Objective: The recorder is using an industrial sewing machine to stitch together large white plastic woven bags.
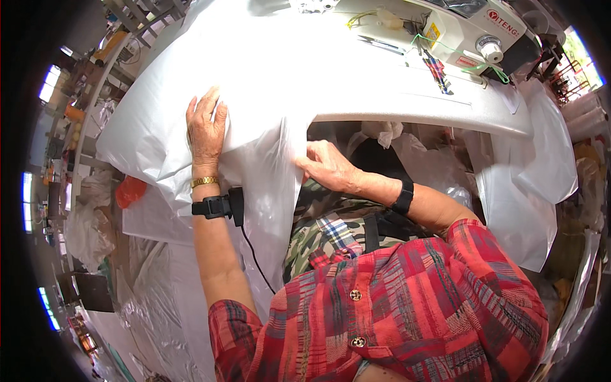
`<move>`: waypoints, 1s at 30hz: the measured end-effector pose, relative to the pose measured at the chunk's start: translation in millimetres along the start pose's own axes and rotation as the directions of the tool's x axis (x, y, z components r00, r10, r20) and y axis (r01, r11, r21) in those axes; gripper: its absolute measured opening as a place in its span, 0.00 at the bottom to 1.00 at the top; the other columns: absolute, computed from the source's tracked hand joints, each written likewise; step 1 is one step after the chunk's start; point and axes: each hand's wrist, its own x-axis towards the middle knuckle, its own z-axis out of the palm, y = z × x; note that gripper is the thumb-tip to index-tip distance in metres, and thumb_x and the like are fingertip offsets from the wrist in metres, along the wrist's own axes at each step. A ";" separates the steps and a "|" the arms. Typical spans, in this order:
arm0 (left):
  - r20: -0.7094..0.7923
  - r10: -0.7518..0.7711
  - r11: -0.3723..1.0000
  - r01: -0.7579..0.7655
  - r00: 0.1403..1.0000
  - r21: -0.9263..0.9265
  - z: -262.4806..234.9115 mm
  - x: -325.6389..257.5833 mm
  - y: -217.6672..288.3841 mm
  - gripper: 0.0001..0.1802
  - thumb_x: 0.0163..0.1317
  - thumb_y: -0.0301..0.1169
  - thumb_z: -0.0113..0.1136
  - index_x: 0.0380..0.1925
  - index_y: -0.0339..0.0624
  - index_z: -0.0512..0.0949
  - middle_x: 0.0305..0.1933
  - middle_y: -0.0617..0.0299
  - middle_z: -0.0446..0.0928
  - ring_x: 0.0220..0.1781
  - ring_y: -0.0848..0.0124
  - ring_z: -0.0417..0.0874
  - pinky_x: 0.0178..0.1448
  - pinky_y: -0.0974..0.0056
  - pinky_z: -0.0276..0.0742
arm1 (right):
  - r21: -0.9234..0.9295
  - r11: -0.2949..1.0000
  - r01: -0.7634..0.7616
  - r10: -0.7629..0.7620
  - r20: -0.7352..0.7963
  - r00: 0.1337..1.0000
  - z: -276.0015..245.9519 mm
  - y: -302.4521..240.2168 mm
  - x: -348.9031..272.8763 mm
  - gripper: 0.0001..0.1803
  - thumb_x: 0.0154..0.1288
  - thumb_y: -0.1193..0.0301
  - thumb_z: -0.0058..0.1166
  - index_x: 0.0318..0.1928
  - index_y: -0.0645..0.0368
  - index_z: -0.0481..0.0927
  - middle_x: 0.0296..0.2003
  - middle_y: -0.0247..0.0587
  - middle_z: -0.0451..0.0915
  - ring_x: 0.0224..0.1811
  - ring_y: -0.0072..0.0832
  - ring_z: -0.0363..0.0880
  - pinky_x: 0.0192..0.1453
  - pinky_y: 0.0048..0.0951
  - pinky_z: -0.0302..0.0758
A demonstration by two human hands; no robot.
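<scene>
1. White plastic sheet [267, 83] lay draped across the sewing table [445, 108], spilling off the near edge toward the person's lap; more of it hung off the right side.
2. Sheet looked thin, light, limp and probably slippery; likely to crease and slide rather than hold shape. Best taken at a folded edge or hem, pinched, with a flat palm holding the bulk down.
3. Left hand [205, 130] lay flat on the sheet at the left, fingers extended and close together, palm pressing down; not gripping anything.
4. Right hand [328, 167] sat at the near table edge, fingers curled in, pinching a fold of the sheet where it dropped off the table.
5. Both wrists carried black bands; the left also had a gold bracelet [204, 182] and a small black device with a cable.
6. White sewing machine [471, 32] stood far right on the table, green thread trailing beside it, well apart from both hands.
7. Orange object [130, 190] sat left, below the sheet.
</scene>
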 end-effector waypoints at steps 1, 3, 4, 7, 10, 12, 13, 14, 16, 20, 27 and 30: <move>0.001 -0.012 1.000 0.012 1.000 -0.003 0.0 -1.1 0.2 0.20 0.70 0.40 0.53 0.55 0.40 0.78 0.58 0.57 0.80 0.61 0.63 0.78 0.74 0.52 0.59 | 0.019 1.000 -0.024 0.022 0.071 0.997 -0.5 3.5 -3.9 0.22 0.67 0.58 0.49 0.36 0.69 0.81 0.21 0.41 0.82 0.27 0.26 0.83 0.35 0.29 0.77; 0.004 -0.015 1.000 0.015 1.000 -0.007 0.7 -0.9 -0.5 0.20 0.70 0.40 0.53 0.55 0.41 0.78 0.58 0.57 0.80 0.61 0.63 0.78 0.74 0.52 0.59 | 0.101 0.992 -0.075 0.060 0.143 0.988 7.3 24.2 -8.4 0.22 0.67 0.58 0.50 0.37 0.69 0.81 0.24 0.41 0.82 0.29 0.25 0.83 0.36 0.28 0.77; 0.005 -0.015 1.000 0.015 1.000 -0.010 -0.1 0.0 -2.0 0.20 0.70 0.41 0.53 0.55 0.41 0.78 0.58 0.57 0.80 0.61 0.63 0.78 0.74 0.52 0.59 | 0.177 0.976 -0.128 0.088 0.215 0.973 11.7 30.8 -8.9 0.22 0.67 0.58 0.51 0.38 0.69 0.82 0.26 0.40 0.83 0.31 0.25 0.83 0.37 0.27 0.77; 0.014 -0.007 1.000 0.007 1.000 -0.003 1.0 0.1 0.2 0.21 0.71 0.42 0.52 0.56 0.41 0.78 0.59 0.57 0.79 0.61 0.63 0.78 0.74 0.52 0.59 | 0.176 0.969 -0.172 0.117 0.285 0.951 19.5 46.6 -7.0 0.22 0.68 0.58 0.52 0.40 0.69 0.83 0.31 0.40 0.84 0.34 0.23 0.83 0.39 0.25 0.77; 0.013 -0.020 1.000 0.020 1.000 -0.012 -1.0 0.8 -0.2 0.21 0.71 0.42 0.51 0.56 0.41 0.78 0.59 0.57 0.79 0.62 0.63 0.77 0.74 0.52 0.59 | 0.130 0.989 -0.068 0.015 0.373 0.928 27.2 40.7 -9.0 0.23 0.71 0.58 0.50 0.41 0.70 0.83 0.32 0.41 0.85 0.33 0.22 0.81 0.41 0.27 0.77; 0.010 -0.002 1.000 0.002 1.000 -0.003 0.0 1.1 2.1 0.22 0.71 0.43 0.50 0.56 0.41 0.78 0.59 0.57 0.79 0.62 0.63 0.77 0.74 0.53 0.59 | 0.217 0.970 -0.107 0.011 0.403 0.915 35.0 51.1 -9.5 0.21 0.72 0.59 0.49 0.37 0.68 0.82 0.28 0.37 0.82 0.31 0.20 0.78 0.38 0.27 0.76; 0.006 0.011 1.000 -0.011 1.000 0.007 -0.2 1.8 2.9 0.22 0.72 0.43 0.50 0.55 0.41 0.78 0.59 0.57 0.79 0.62 0.64 0.77 0.74 0.53 0.58 | 0.219 0.971 -0.099 0.003 0.397 0.918 33.0 50.8 -9.0 0.21 0.72 0.59 0.49 0.37 0.68 0.82 0.28 0.37 0.82 0.31 0.20 0.78 0.38 0.27 0.76; 0.003 0.022 1.000 -0.022 1.000 0.008 -0.4 3.0 4.1 0.22 0.72 0.43 0.50 0.55 0.41 0.78 0.59 0.57 0.79 0.62 0.64 0.77 0.74 0.53 0.58 | 0.264 0.961 -0.082 -0.007 0.320 0.947 29.1 50.6 -9.4 0.20 0.72 0.60 0.49 0.34 0.66 0.81 0.26 0.33 0.79 0.29 0.19 0.75 0.36 0.26 0.74; 0.023 0.007 1.000 -0.007 1.000 -0.002 2.2 1.1 1.8 0.22 0.72 0.43 0.50 0.56 0.41 0.77 0.60 0.57 0.78 0.63 0.64 0.76 0.74 0.54 0.58 | 0.351 0.935 0.058 -0.101 0.104 0.989 18.2 16.1 -8.7 0.19 0.72 0.62 0.50 0.26 0.61 0.76 0.21 0.24 0.69 0.26 0.15 0.67 0.32 0.25 0.69; 0.246 -0.215 0.976 0.218 0.945 0.017 -1.7 -7.1 -22.5 0.14 0.66 0.25 0.55 0.51 0.36 0.75 0.51 0.53 0.79 0.61 0.55 0.76 0.73 0.50 0.65 | 0.445 0.893 0.073 -0.006 -0.152 0.988 -58.1 -118.8 -41.0 0.14 0.73 0.66 0.51 0.28 0.55 0.76 0.27 0.24 0.74 0.30 0.13 0.67 0.35 0.23 0.64; 0.159 -0.246 0.882 0.289 0.956 -0.373 -3.0 1.8 -24.2 0.22 0.71 0.45 0.54 0.52 0.38 0.80 0.59 0.49 0.78 0.65 0.53 0.74 0.75 0.54 0.61 | 0.520 0.854 -0.027 0.065 -0.056 0.996 -142.4 -0.1 -95.9 0.16 0.69 0.64 0.55 0.35 0.67 0.83 0.31 0.36 0.84 0.34 0.20 0.80 0.42 0.24 0.76; 0.132 -0.146 0.898 0.187 0.980 -0.399 -10.7 11.2 -1.1 0.21 0.71 0.44 0.54 0.53 0.41 0.80 0.57 0.54 0.80 0.62 0.58 0.77 0.74 0.55 0.61 | -0.024 0.935 -0.354 0.353 -0.027 0.935 -164.2 69.9 -116.5 0.19 0.71 0.65 0.47 0.28 0.66 0.80 0.20 0.36 0.79 0.23 0.19 0.78 0.29 0.22 0.74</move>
